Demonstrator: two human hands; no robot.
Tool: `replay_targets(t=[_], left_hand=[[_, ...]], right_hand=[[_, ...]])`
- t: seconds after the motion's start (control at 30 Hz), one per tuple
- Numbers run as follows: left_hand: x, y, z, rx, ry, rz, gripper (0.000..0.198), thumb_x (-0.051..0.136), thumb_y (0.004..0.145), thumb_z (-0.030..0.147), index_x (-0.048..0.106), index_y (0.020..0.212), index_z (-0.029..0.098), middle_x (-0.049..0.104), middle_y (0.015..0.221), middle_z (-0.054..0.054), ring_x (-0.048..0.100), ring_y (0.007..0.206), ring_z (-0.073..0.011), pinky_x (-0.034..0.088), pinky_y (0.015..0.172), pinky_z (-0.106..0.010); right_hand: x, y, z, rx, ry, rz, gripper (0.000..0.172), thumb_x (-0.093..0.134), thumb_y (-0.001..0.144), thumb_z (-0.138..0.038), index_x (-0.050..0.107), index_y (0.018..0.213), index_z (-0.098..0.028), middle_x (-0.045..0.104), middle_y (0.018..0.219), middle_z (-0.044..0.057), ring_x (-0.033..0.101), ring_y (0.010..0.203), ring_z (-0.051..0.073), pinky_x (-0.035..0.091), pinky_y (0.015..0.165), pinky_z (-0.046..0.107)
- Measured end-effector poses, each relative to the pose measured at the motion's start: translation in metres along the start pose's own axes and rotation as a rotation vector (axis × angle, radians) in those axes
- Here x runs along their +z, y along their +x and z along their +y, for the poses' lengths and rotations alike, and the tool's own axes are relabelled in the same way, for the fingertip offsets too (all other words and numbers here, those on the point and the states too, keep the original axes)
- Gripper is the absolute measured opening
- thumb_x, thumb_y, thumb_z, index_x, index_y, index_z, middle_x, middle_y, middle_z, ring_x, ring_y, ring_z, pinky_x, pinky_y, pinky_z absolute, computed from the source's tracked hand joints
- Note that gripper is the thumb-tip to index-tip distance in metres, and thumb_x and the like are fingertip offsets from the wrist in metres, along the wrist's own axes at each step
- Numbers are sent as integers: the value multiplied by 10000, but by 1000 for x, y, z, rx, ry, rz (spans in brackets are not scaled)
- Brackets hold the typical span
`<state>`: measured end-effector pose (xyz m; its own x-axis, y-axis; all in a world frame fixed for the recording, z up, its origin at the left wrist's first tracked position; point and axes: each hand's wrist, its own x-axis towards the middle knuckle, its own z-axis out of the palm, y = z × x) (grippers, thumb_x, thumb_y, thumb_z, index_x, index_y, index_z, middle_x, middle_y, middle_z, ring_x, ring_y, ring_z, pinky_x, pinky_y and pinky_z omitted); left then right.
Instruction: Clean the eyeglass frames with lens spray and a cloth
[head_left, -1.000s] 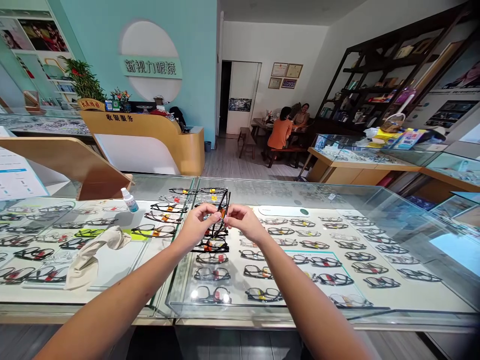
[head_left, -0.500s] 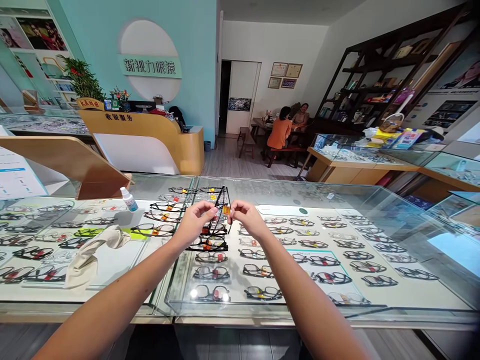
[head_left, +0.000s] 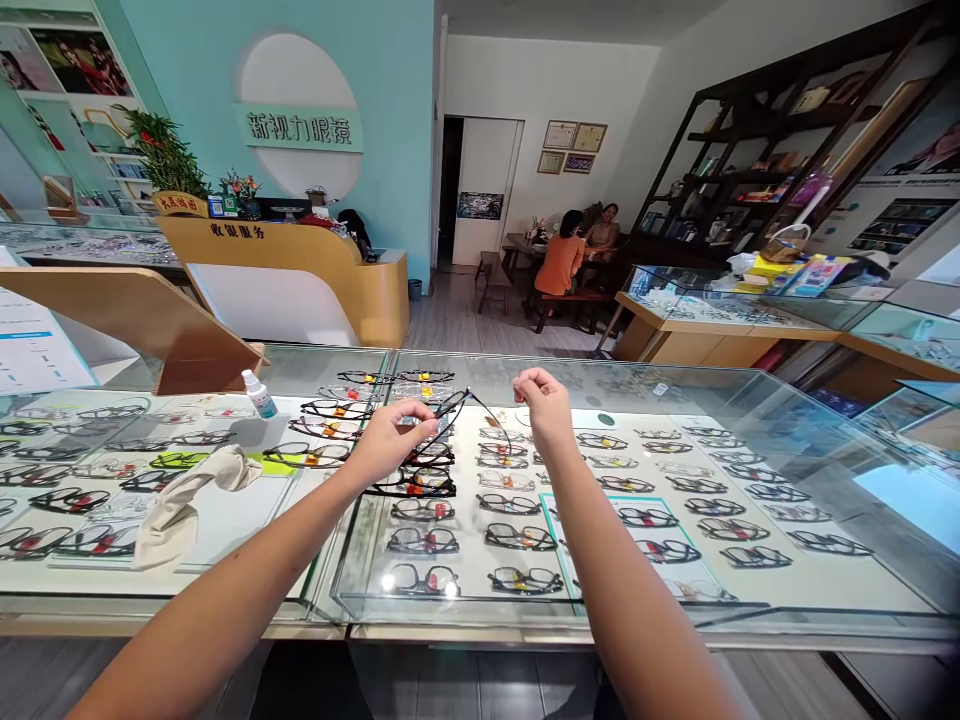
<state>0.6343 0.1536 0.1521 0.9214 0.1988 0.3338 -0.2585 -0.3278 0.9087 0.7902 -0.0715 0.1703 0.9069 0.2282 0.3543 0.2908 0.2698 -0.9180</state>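
Observation:
My left hand [head_left: 395, 438] is closed on a pair of black-framed glasses [head_left: 469, 392], held above the glass counter. One temple arm sticks out to the right and bends down; the hand hides part of the frame. My right hand [head_left: 546, 405] hangs to the right, apart from the glasses, its fingers curled and pinched together. Whether anything small is between them I cannot tell. Below my left hand, several dark glasses [head_left: 420, 485] lie on the counter top. More glasses [head_left: 525, 581] with coloured tags stand in rows inside the case.
A small white spray bottle [head_left: 259, 394] and a cream cloth [head_left: 169, 510] lie to the left, near a wooden stand [head_left: 202, 345]. Beyond the glass counter [head_left: 675, 385] is a cashier desk [head_left: 382, 300]. Two people sit at a table further back.
My right hand has come away from the glasses, moving right and slightly up. The glasses stay in my left hand, now turned, with a temple arm pointing right.

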Motion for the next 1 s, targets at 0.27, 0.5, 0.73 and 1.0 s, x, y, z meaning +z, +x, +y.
replay_targets(t=[0.27, 0.5, 0.73, 1.0], left_hand=[[0, 2, 3, -25, -113, 238, 370, 799, 901, 555, 733, 900, 191, 720, 853, -34, 667, 799, -186, 526, 793, -313], [4, -1, 10, -19, -141, 273, 386, 807, 894, 566, 698, 898, 196, 687, 809, -15, 640, 754, -174, 510, 786, -313], [13, -8, 14, -30, -174, 207, 409, 827, 872, 592, 690, 894, 207, 683, 832, -8, 634, 754, -171, 512, 759, -310], [19, -15, 18, -21, -182, 159, 393, 816, 890, 583, 703, 897, 206, 687, 833, -11, 643, 755, -170, 525, 750, -304]], right_hand=[[10, -18, -21, 37, 109, -232, 283, 801, 837, -428, 639, 701, -241, 615, 635, 7, 510, 634, 174, 435, 641, 337], [40, -42, -15, 221, 251, -562, 308, 800, 858, -472, 633, 759, -233, 678, 714, 21, 577, 675, 185, 476, 689, 341], [47, -46, -8, 323, 344, -629, 132, 676, 774, -303, 581, 706, -240, 623, 656, 20, 515, 647, 191, 416, 682, 334], [50, -45, -2, 397, 436, -739, 174, 612, 776, -336, 511, 662, -252, 544, 585, 14, 405, 568, 179, 354, 639, 330]])
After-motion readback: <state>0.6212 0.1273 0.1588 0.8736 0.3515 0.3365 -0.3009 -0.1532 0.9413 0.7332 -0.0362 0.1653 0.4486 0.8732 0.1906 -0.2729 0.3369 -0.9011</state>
